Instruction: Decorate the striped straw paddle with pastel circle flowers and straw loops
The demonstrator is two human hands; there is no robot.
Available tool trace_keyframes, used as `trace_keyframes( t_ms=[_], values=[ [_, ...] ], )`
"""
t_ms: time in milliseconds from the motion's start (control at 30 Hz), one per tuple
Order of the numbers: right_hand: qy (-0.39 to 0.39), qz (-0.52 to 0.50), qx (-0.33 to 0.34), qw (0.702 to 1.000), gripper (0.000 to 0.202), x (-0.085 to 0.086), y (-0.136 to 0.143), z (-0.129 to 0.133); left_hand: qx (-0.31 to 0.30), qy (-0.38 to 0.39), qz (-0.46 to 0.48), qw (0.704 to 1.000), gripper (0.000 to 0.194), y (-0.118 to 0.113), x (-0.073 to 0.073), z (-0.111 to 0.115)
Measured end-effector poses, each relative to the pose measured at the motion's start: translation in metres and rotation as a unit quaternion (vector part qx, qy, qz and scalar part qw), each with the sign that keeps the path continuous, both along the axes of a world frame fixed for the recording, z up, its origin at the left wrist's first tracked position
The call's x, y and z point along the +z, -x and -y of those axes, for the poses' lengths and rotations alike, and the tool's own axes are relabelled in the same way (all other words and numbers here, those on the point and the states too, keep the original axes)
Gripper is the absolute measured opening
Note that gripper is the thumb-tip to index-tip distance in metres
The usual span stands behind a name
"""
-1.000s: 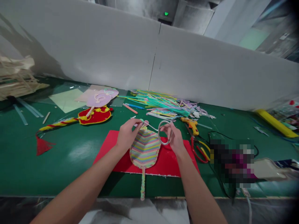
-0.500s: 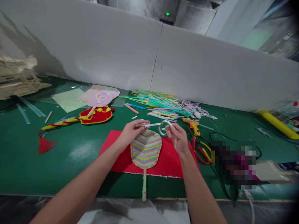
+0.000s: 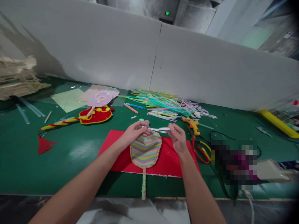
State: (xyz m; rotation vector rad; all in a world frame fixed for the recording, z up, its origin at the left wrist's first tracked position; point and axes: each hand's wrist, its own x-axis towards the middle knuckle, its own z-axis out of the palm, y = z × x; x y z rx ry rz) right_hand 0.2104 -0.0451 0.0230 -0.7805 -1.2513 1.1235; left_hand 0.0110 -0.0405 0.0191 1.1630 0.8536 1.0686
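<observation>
A thin white strip [image 3: 158,129] stretches between my two hands above the top edge of a striped pastel fan [image 3: 146,151]. My left hand [image 3: 137,130] is closed on the strip's left part, close to small green and pink round pieces [image 3: 144,121]. The fingers of my right hand [image 3: 177,135] pinch the strip's other end. The fan lies on a red board [image 3: 170,158], its twisted handle [image 3: 144,183] pointing towards me over the board's front edge.
A red and yellow fan [image 3: 95,115] with a tassel and a purple fan [image 3: 100,98] lie left. Behind are many coloured stems [image 3: 163,102]. To the right are a yellow glue gun [image 3: 192,124], red-handled pliers [image 3: 198,151] and black cable.
The white strip, looped in a ring by my right hand before, now shows as a flatter, narrow band between both hands. My hands have hardly moved.
</observation>
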Motion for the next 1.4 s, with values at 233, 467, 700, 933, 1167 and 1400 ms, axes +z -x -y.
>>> trace_keyframes(
  t_ms=[233,467,700,933,1167,1400],
  values=[
    [-0.014,0.042,0.006,0.999,0.023,0.003,0.002,0.002,0.034,-0.102,-0.106,0.989,0.021,-0.002,-0.006,0.001],
    [-0.042,0.107,0.038,0.993,0.021,0.000,-0.001,-0.003,0.126,-0.250,-0.318,0.906,0.016,0.006,-0.005,0.005],
    [-0.066,0.278,-0.007,0.958,0.033,-0.002,0.000,-0.003,0.095,-0.305,-0.397,0.860,0.009,0.006,-0.005,0.006],
    [-0.163,0.488,-0.033,0.857,0.029,-0.006,0.012,-0.001,0.079,-0.347,-0.393,0.848,0.005,0.000,-0.003,0.008],
    [-0.155,0.487,-0.044,0.858,0.018,-0.013,0.013,-0.002,0.085,-0.356,-0.406,0.837,0.006,-0.001,-0.003,0.008],
    [-0.157,0.423,-0.015,0.893,0.016,-0.020,0.014,-0.004,0.077,-0.355,-0.418,0.833,0.004,-0.002,-0.004,0.008]
  ],
)
